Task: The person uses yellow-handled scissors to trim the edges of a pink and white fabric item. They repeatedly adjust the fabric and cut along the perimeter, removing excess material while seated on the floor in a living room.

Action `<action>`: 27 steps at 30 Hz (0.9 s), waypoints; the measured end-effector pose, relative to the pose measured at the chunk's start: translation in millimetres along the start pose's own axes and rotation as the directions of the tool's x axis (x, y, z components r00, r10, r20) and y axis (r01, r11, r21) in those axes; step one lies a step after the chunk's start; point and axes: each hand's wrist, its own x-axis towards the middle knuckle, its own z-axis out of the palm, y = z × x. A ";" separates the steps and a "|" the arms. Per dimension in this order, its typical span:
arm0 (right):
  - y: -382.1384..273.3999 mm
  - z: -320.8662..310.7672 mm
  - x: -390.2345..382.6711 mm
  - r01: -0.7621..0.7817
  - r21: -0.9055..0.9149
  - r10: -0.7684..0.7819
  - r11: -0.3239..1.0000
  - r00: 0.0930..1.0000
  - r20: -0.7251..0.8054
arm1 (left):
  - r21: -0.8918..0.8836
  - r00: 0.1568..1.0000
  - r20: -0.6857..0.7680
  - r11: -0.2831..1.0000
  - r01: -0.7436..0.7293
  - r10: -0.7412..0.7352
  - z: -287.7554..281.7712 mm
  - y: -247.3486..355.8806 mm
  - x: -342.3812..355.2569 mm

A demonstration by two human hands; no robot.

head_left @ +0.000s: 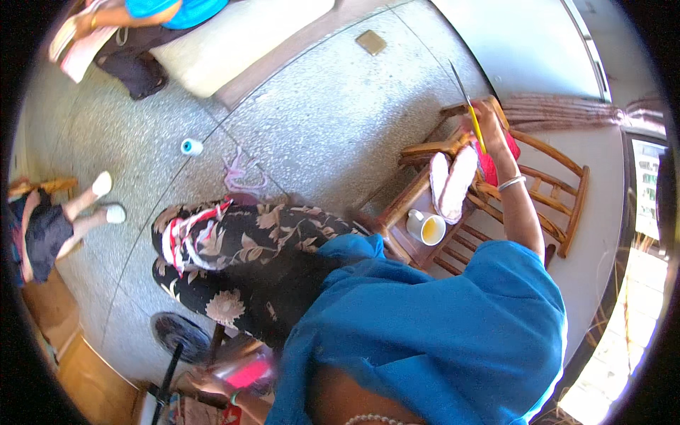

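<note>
My right hand is raised over a wooden chair and closed round a yellow-handled tool with a long pointed blade. Edge-on like this, I cannot tell if it is scissors or a knife. Below that hand, a pair of pale, slipper-shaped pieces lies beside a white mug of yellow liquid. A red cloth shows behind them. Low on the left side, my left hand is blurred, close to a bright pink thing. Red and white fabric strips lie across my flowered trouser legs.
The mug stands on a wooden armrest or small table joined to slatted chairs. On the speckled floor are a thread spool, pale tangled cords and a black round base with a pole. Two other people sit at the left.
</note>
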 end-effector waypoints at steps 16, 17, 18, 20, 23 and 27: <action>179.8 64.8 -53.0 -0.497 -0.376 0.152 0.782 0.738 -0.658 | -0.330 0.821 0.232 0.837 -0.438 0.521 34.2 305.8 79.3; 178.7 62.0 -45.8 -0.599 -0.353 0.282 0.719 0.716 -0.639 | -0.349 0.814 0.235 0.828 -0.440 0.532 38.0 302.6 78.1; 175.3 63.1 -48.3 -0.604 -0.368 0.277 0.706 0.715 -0.642 | -0.361 0.807 0.240 0.821 -0.442 0.540 36.9 301.7 73.6; 175.1 63.6 -50.6 -0.586 -0.384 0.233 0.714 0.716 -0.658 | -0.394 0.793 0.247 0.805 -0.444 0.557 35.0 299.1 67.9; 172.2 47.0 -58.0 -0.526 -0.367 0.165 0.768 0.715 -0.679 | -0.405 0.800 0.285 0.823 -0.398 0.528 29.8 299.6 59.9; 145.0 -2.9 -53.1 -0.560 -0.305 0.168 0.770 0.640 -0.750 | -0.561 0.810 0.326 0.789 -0.249 0.488 35.4 301.9 57.5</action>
